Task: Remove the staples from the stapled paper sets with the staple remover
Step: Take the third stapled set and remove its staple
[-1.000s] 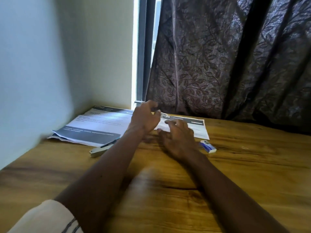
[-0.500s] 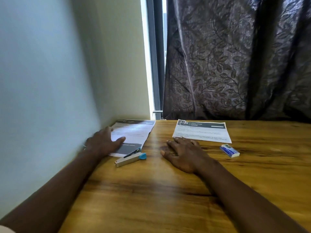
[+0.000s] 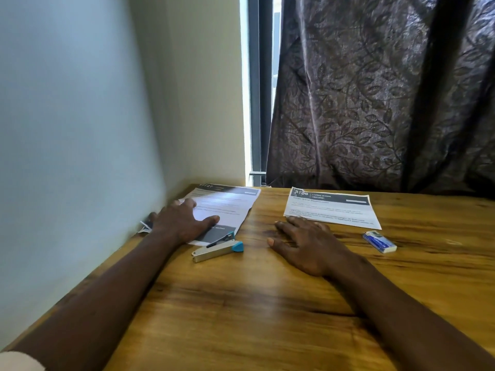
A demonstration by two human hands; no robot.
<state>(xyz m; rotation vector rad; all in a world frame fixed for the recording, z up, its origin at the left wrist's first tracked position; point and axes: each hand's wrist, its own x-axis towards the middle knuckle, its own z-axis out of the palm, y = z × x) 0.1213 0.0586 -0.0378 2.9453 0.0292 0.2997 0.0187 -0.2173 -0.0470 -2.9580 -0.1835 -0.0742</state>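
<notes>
Two paper sets lie on the wooden table (image 3: 254,303): the left paper set (image 3: 227,207) at 10 o'clock, the right paper set (image 3: 330,207) at 1 o'clock. One stapler (image 3: 217,250) sits just below the left set; one small blue box (image 3: 379,241) at 3 o'clock. Little differs from half a second ago. The left hand (image 3: 182,223) lies spread flat on the left set; the right hand (image 3: 308,247) rests flat on bare wood, fingertips touching the right set.
</notes>
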